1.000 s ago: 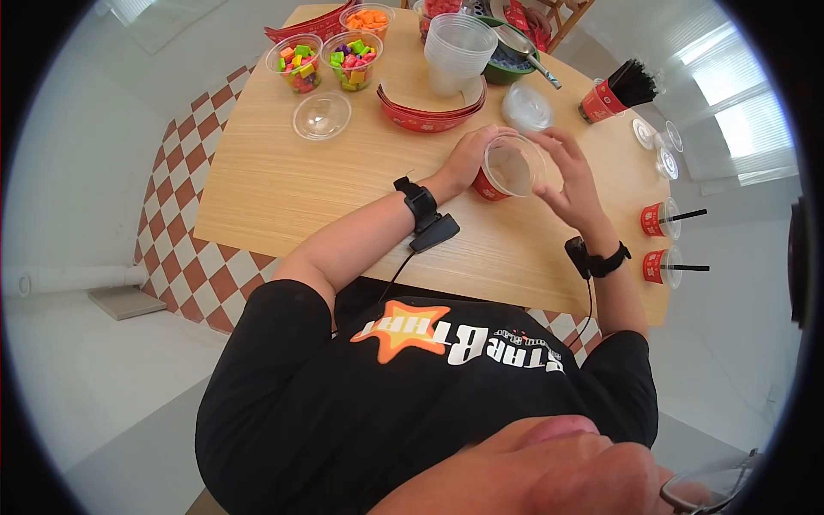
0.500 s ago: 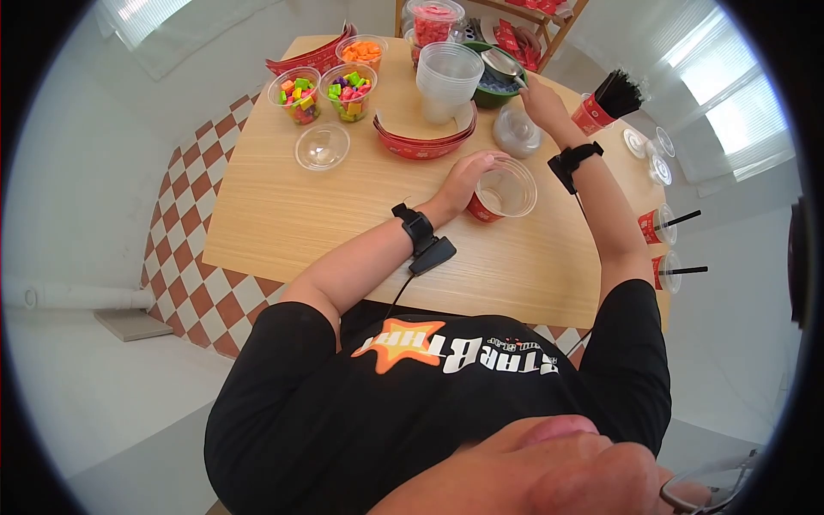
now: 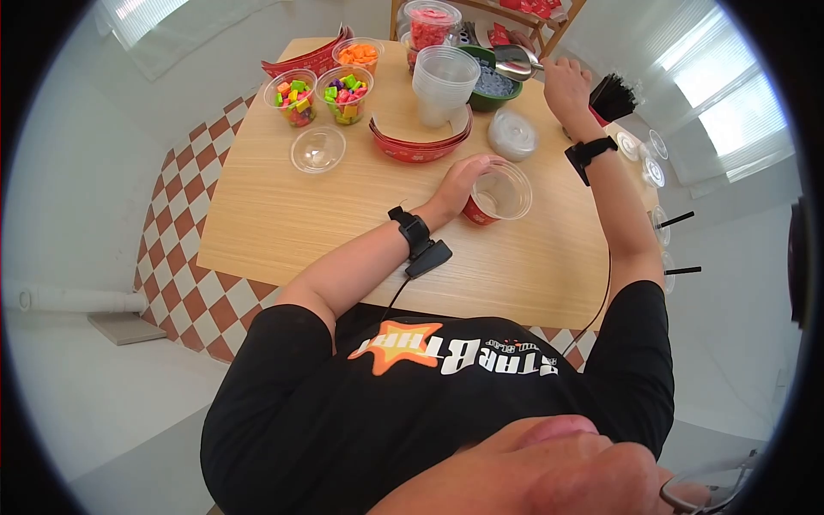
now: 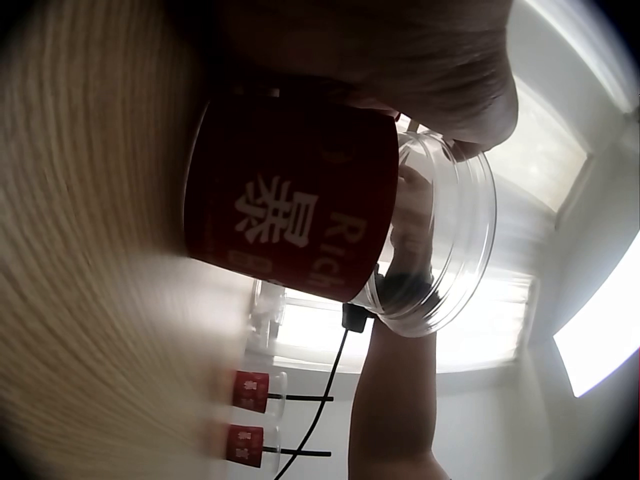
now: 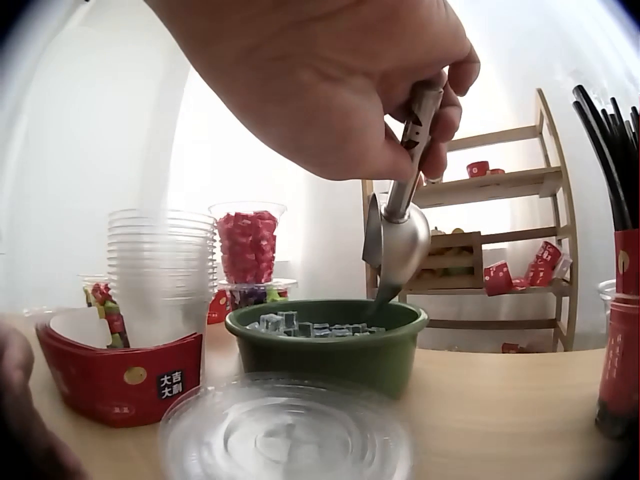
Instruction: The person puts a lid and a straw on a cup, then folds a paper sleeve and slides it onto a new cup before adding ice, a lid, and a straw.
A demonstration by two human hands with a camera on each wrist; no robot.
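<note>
My left hand (image 3: 455,190) holds a clear plastic cup (image 3: 512,184) with a red sleeve (image 4: 290,195), upright on the table. Inside the cup, no filling shows. At the far side, my right hand (image 3: 568,93) grips the handle of a metal scoop (image 5: 405,245), fingers curled round it. The scoop points down over a green bowl (image 5: 330,360), its tip overlapping the rim in the right wrist view. Clear ice cubes (image 5: 310,328) lie in that bowl.
Stacked clear cups (image 3: 442,81), red paper trays (image 3: 416,150) and clear lids (image 3: 512,135) stand before the bowl. Cups of colourful cubes (image 3: 343,94) and a loose dome lid (image 3: 318,150) sit at left. Black straws (image 3: 614,96) stand at right, near two sleeved cups (image 4: 250,392).
My right hand has left the cup's side, reached out to the bowl, taken the scoop by its handle and raised it. The left hand stays on the cup.
</note>
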